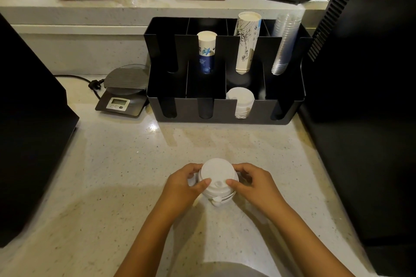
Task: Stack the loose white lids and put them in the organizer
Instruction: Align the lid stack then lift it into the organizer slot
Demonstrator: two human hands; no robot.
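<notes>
A stack of white lids (217,177) stands on the speckled counter close to me. My left hand (183,183) grips its left side and my right hand (254,183) grips its right side, thumbs resting on the top lid. Lower lids in the stack sit slightly askew, with small tabs sticking out at the front. The black organizer (225,112) stands further back in the middle. Its third front compartment holds another stack of white lids (240,101).
Two paper cup stacks (245,45) and a stack of clear cups (283,45) fill the organizer's rear slots. A digital scale (122,92) with a cable sits to its left. Dark machines flank the counter on both sides. A raised shelf runs behind.
</notes>
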